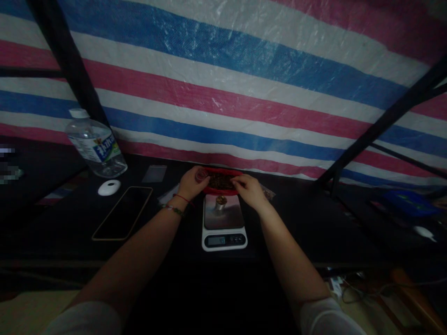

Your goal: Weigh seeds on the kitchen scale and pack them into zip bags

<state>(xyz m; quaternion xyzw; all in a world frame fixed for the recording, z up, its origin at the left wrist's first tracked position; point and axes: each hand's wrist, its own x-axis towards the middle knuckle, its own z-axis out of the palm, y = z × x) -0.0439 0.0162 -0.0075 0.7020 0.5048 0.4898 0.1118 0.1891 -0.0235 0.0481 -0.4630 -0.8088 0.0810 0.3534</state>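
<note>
My left hand point(193, 183) is closed around a small round see-through cup point(201, 175) at the left end of a red tray point(223, 191). Dark brown loose bits point(220, 180) lie in the tray. At its right end, the fingers of my right hand point(249, 190) are pinched together over the rim; whatever is between them is too small to make out. Just in front of the tray is a white digital scale point(223, 218) with a lit display. A small metal cup point(220, 204) filled with brownish bits stands upright on its plate.
Left on the black table point(296, 228) are a phone point(123, 213), a white mouse-shaped object point(109, 187), a large clear bottle point(98, 146) and a small plastic bag point(154, 173). Black frame bars point(377, 130) and a striped sheet point(223, 93) stand behind. Another bag point(268, 193) lies beside my right wrist.
</note>
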